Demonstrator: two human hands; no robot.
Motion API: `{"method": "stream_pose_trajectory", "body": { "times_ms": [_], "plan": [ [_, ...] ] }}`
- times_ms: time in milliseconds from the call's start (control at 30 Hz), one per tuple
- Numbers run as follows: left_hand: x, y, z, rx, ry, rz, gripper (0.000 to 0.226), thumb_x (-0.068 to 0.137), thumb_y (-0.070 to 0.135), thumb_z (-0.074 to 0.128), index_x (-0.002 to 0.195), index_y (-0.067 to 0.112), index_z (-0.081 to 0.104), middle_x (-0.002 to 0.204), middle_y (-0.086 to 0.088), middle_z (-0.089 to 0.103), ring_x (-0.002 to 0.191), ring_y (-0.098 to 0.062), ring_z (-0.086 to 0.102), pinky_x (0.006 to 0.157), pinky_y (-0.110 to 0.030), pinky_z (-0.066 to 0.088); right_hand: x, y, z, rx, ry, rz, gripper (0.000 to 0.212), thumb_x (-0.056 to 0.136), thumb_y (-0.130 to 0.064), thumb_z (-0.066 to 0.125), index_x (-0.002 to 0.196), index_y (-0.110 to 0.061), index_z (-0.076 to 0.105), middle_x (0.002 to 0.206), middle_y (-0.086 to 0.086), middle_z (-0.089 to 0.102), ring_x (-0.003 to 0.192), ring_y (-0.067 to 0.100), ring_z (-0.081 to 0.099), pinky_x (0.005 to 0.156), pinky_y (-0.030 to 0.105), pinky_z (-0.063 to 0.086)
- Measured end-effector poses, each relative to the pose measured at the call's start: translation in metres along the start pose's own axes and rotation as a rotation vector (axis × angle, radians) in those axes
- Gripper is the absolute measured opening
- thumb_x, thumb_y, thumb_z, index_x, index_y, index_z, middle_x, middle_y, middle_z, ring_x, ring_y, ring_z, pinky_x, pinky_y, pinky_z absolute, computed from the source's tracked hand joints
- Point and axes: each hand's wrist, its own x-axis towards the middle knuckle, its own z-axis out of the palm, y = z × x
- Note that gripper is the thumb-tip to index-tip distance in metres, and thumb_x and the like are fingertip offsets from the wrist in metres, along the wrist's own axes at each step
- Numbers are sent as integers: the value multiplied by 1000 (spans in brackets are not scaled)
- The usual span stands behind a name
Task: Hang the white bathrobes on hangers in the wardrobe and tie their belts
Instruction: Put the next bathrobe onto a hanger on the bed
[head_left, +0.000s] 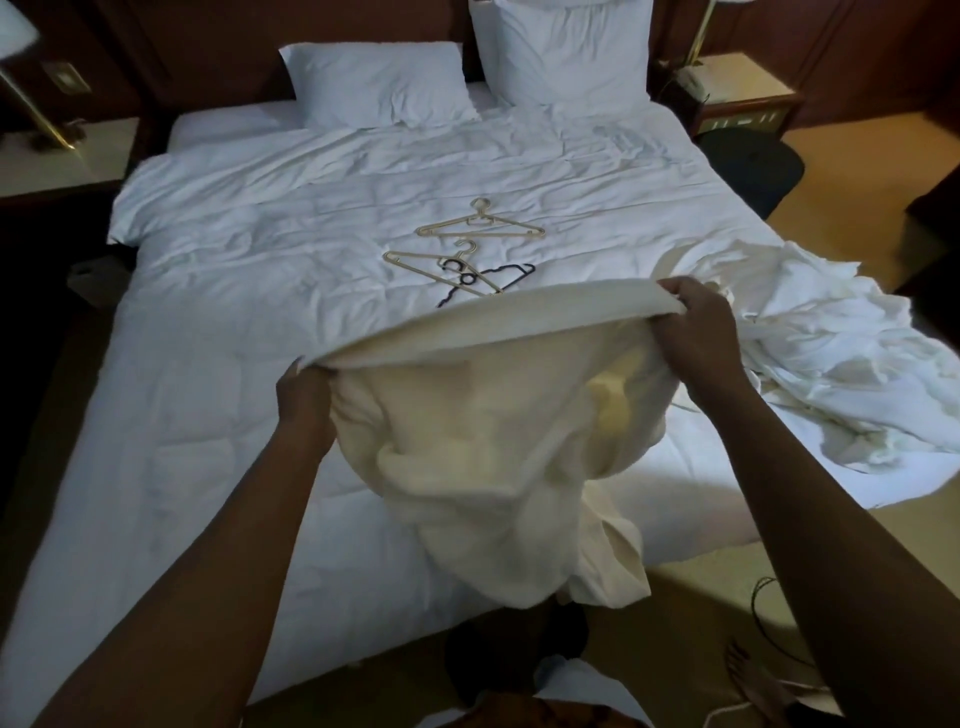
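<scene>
I hold a cream-white bathrobe (493, 447) up over the foot of the bed, its top edge stretched between both hands and the rest hanging down to the floor. My left hand (304, 400) grips the edge at the left, my right hand (696, 327) at the right. Beyond the robe lie two beige hangers (480, 228) (441, 265) and a dark hanger (488, 278), partly hidden by the robe's edge. More white bathrobes (831, 374) lie crumpled on the bed's right corner.
The bed (234, 322) has a white duvet and two pillows (379, 85) at the headboard. Nightstands with lamps stand on both sides. A dark chair (753, 161) sits right of the bed. A cable (769, 613) lies on the floor at lower right.
</scene>
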Motion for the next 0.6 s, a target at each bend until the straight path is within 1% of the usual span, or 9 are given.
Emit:
{"method": "stream_pose_trajectory", "body": {
  "times_ms": [67,133,200,267,333,400,433,500,600],
  "plan": [
    [-13,30,16,62,-154,70,31,88,11,63,118,14,73,117,-12,74,105,-25,70,85,-35,56,2,22,5,-364,-196,34,36,92,-27,58,122,-8,62,121,17,66,115,35,60,87,35,40],
    [-36,54,36,285,-375,273,28,90,14,69,117,16,75,108,-3,77,99,-12,72,84,-27,57,-10,30,19,-503,-385,-19,53,87,-26,73,131,-5,52,130,20,60,121,36,57,91,36,41],
    [-65,67,58,592,-606,506,25,86,18,74,112,19,76,100,7,77,91,2,70,78,-17,52,-34,18,44,-325,-517,-150,87,75,-30,88,146,-13,43,141,6,53,130,22,51,101,31,40],
    [-82,65,78,798,-740,552,18,84,22,76,102,23,75,94,7,75,88,-2,69,75,-22,51,-55,-1,73,-169,-581,-290,102,70,-43,90,154,-25,35,148,-8,45,133,8,43,109,26,36],
    [-88,62,86,869,-766,561,15,82,30,76,96,26,74,91,7,73,89,-10,68,76,-27,51,-61,-9,92,-160,-594,-357,77,78,-49,81,142,-27,45,136,-7,58,122,11,54,101,30,45],
    [-84,66,80,956,-697,659,14,83,30,77,95,24,73,90,8,71,90,-11,66,75,-24,47,-53,-8,91,-228,-538,-368,39,85,-45,75,113,-23,58,105,-2,68,99,20,64,84,37,50],
    [-79,68,73,1002,-653,696,13,83,29,78,94,24,73,88,9,70,88,-9,64,72,-21,44,-48,-4,86,-230,-502,-353,28,86,-41,76,101,-24,59,93,-3,68,89,20,64,76,35,49],
    [-68,69,57,1061,-593,714,14,81,30,83,91,26,73,83,12,69,81,-3,63,65,-16,40,-38,4,72,-236,-458,-333,18,88,-31,76,92,-24,60,81,-5,64,79,16,62,64,25,40],
    [-50,59,37,1057,-521,708,11,80,28,84,88,28,75,81,11,71,78,1,64,60,-7,37,-24,13,56,-338,-431,-345,7,92,-18,66,88,-17,60,83,-1,58,86,26,61,67,28,30]
  ]
}}
